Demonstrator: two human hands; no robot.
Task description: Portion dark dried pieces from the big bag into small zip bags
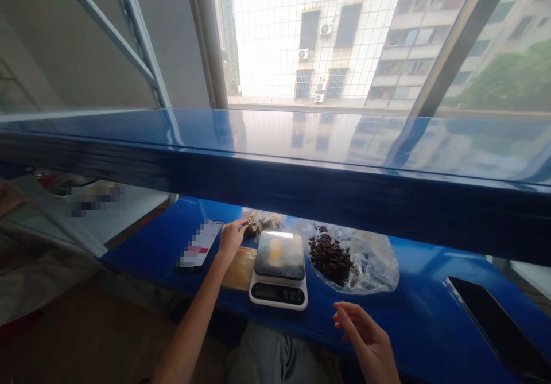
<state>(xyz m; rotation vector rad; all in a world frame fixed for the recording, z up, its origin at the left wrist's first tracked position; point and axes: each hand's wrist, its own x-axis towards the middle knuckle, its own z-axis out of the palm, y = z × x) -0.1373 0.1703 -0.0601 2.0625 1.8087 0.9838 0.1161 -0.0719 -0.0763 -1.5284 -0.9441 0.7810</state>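
**Left hand [232, 239] at a crumpled clear plastic bag of grey-brown chunks [269, 221], behind a white-and-black digital scale [279, 295]**

The markings on the scale's glossy black control strip are too small to read; the screen of the pale-screened phone [204, 243] near the surface's [424, 309] left edge is pixelated. The scale, a rounded plastic box with a smooth dark square plate, sits by the middle of the front edge, its strip facing that edge and its long axis running front to back. A small yellow round cup [275, 250] stands on the plate. A flat, glossy tan packet [240, 269] lies just left of the scale. To its right, a wrinkled clear plastic bag [381, 263] carries slender dark red-brown pieces [329, 258]. A black-screened phone [495, 321] slants toward the front right corner.

The left grip reaches the chunks; whether it is closed on one, I cannot tell. The right hand [365, 335] hangs over the front edge, fingers loosely curled, its grip parted and empty.
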